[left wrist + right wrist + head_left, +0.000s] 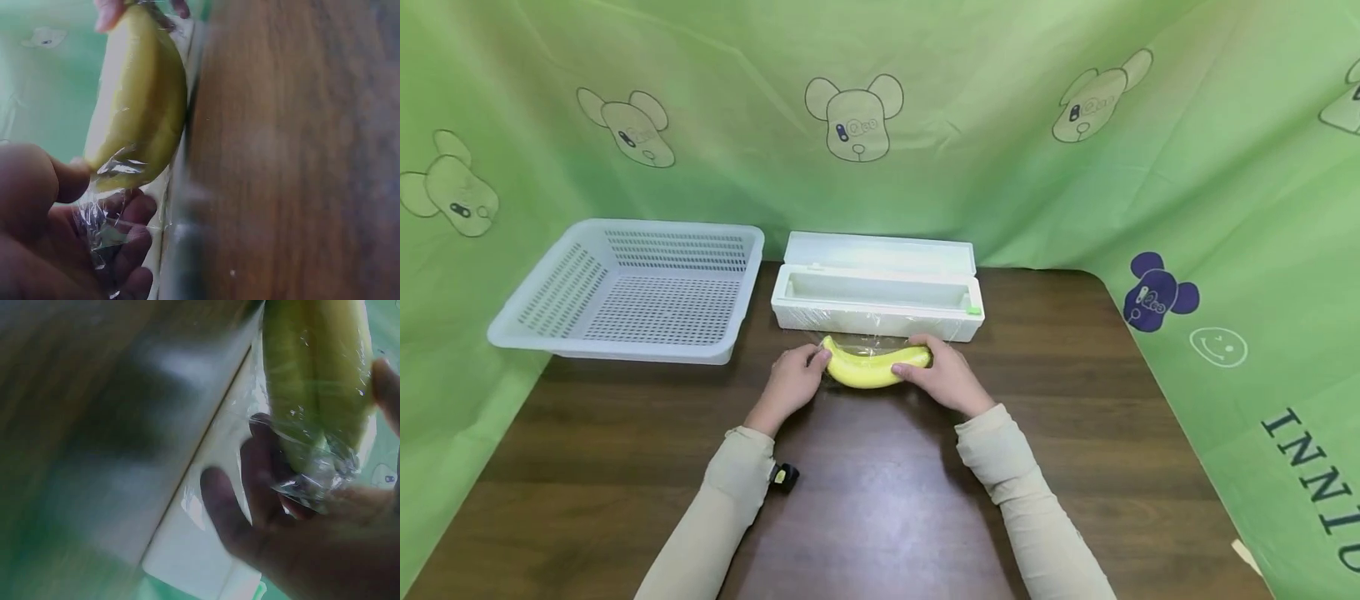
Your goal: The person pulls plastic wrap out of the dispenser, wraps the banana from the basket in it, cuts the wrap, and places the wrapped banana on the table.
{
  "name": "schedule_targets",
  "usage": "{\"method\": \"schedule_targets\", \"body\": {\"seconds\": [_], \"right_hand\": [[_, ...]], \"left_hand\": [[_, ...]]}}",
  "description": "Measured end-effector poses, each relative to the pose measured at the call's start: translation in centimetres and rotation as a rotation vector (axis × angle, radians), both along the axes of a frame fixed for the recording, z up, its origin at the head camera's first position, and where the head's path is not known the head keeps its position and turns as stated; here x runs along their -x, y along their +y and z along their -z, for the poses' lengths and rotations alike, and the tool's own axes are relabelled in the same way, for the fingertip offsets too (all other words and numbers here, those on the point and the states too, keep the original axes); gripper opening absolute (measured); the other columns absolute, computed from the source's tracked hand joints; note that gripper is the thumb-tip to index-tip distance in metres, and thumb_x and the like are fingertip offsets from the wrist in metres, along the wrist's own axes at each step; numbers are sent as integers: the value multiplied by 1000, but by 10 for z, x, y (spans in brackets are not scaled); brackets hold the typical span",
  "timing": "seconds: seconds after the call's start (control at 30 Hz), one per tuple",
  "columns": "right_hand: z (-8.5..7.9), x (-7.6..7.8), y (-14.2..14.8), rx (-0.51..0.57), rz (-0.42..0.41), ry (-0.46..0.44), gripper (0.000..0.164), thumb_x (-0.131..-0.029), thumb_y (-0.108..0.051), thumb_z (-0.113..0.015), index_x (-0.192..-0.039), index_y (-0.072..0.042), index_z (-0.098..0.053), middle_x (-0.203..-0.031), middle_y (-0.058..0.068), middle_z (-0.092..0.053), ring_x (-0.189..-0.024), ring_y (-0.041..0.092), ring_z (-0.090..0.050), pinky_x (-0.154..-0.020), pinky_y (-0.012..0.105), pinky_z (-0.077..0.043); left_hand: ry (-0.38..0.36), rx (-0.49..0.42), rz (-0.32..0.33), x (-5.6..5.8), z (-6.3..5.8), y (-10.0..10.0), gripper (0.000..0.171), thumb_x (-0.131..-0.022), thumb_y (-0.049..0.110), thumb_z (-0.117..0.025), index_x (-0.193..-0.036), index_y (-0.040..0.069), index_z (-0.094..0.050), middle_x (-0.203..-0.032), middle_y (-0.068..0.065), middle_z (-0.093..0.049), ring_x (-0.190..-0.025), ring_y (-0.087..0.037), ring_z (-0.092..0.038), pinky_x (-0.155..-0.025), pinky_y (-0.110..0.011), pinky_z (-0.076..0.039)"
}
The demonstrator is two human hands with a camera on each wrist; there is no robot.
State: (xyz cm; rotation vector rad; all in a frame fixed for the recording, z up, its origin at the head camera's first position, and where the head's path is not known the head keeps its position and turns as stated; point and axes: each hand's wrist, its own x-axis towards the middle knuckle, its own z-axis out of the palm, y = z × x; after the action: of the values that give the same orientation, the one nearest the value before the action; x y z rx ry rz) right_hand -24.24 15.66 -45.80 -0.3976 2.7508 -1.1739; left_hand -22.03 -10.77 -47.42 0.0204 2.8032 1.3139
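Observation:
A yellow banana (867, 370) lies crosswise between both hands in the head view, with clear plastic wrap (122, 164) around it. At its left tip, my left hand (793, 377) pinches the banana and the gathered film with thumb and fingers. My right hand (950, 377) grips the other end, thumb on the near side and fingers behind. Crumpled film (319, 481) bunches at that end in the right wrist view. Just beyond the banana stands a white plastic wrap dispenser box (876, 321) with its lid (880, 252) raised, and film stretches by its front.
A white slotted basket (625, 346) stands at the back left of the brown wooden table (865, 508). Green printed cloth (970, 125) hangs behind and along the sides. A small green piece (973, 311) sits at the box's right end.

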Motion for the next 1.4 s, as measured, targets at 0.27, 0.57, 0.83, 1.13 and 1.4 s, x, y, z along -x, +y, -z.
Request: {"method": "schedule_targets", "body": {"seconds": [0.27,0.57,0.83,1.13,1.4], "right_hand": [[-3,13,-14,-85,236,-33,67,-89,-54,-71,-119,4,-57,-118,24,-64,-111,41,-57,-97,51,-44],[-2,14,-28,-341,421,130,72,-85,-73,-60,-84,-1,-61,-108,25,-59,-106,43,-51,-86,57,-39],[-26,15,12,-237,346,91,52,-95,-55,-61,-78,-6,-65,-85,16,-66,-87,38,-63,-77,53,-48],[-28,38,59,-104,393,55,60,-93,-39,-72,-129,3,-49,-116,26,-59,-106,44,-56,-93,55,-44],[-11,56,75,-79,181,-54,109,-94,-45,-70,-160,-1,4,-161,29,-16,-144,47,-27,-117,54,-24]], "left_hand": [[19,79,-102,18,-4,8,45,-106,40,-44,-77,10,-62,-77,-9,-60,-86,-35,-58,-92,-52,-40],[-13,25,-205,32,-5,9,53,-100,51,-51,-59,17,-44,-56,1,-39,-54,-21,-40,-54,-34,-34],[23,45,-222,30,-8,13,51,-101,49,-51,-62,16,-47,-58,-1,-42,-57,-25,-44,-55,-37,-34],[145,105,-308,26,-28,-3,38,-103,34,-48,-83,6,-65,-76,-12,-59,-72,-33,-55,-67,-47,-44],[362,126,-274,27,-57,22,30,-101,20,-50,-103,1,-73,-101,-17,-69,-96,-37,-63,-85,-52,-49]]}}
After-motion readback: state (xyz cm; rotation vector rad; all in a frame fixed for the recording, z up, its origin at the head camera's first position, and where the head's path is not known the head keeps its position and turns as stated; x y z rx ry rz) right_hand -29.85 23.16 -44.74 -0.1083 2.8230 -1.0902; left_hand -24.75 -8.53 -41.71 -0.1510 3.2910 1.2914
